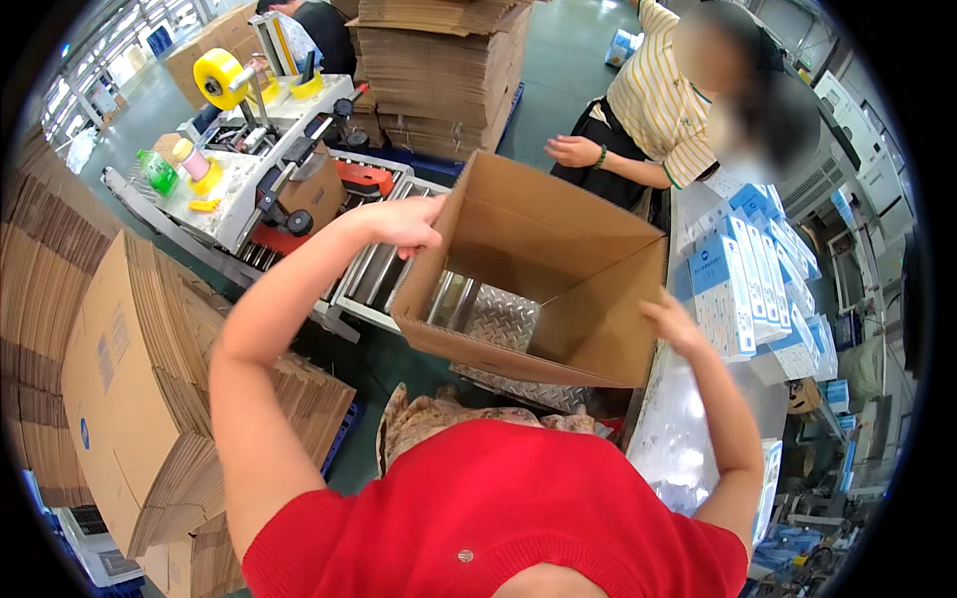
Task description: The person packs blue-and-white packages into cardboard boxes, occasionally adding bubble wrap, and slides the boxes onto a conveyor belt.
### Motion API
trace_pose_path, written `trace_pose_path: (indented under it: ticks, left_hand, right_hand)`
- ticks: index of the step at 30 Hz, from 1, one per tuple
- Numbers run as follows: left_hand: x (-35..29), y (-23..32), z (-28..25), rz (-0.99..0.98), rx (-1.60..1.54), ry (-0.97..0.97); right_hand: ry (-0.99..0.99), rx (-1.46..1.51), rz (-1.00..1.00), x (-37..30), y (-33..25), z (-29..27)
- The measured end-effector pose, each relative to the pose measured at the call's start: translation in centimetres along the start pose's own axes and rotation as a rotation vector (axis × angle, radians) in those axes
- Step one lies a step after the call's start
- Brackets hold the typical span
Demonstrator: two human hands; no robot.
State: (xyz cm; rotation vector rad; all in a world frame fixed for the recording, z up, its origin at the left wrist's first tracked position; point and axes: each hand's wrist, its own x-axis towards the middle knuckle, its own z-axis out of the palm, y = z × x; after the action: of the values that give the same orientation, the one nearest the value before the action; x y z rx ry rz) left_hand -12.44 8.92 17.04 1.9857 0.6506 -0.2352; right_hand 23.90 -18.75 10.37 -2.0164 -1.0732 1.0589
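Observation:
An opened-out cardboard box (548, 214) stands in front of me, tilted a little, its top open. Through its open bottom I see metal rollers and a diamond-pattern metal plate (503, 317). My left hand (411, 225) grips the box's left wall near the far corner, fingers curled. At the right wall, my right hand (676, 324) has its fingers hooked over the edge, slightly blurred. The box hides part of the roller conveyor (371, 271) beneath and to its left.
Stacks of flattened cartons (150, 379) fill the left, with another stack (439, 80) behind. A taping machine (239, 179) carries a yellow tape roll (220, 79). Blue-and-white boxes (733, 284) stand on the metal table (673, 424) at right. A co-worker (638, 110) stands beyond.

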Motion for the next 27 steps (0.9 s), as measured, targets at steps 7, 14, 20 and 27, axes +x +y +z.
trace_pose_path:
  ticks: [7,14,20,27]
  left_hand:
    - [9.4,-12.2,10.2,-0.2,0.735,-0.683]
    - [-2.9,-6.4,11.6,0.267,0.396,-0.423]
    - [5.0,-11.9,11.4,0.447,0.836,0.426]
    - [8.6,-11.5,12.6,1.055,0.917,0.78]
  right_hand:
    - [0.233,-0.792,-0.975,6.5,-9.0,16.1]
    - [-0.269,-0.995,-1.081,15.3,-2.5,24.0]
    - [0.57,-0.881,-1.144,14.0,-17.1,15.6]
    - [0.101,-0.934,-0.481,12.6,-0.9,14.9]
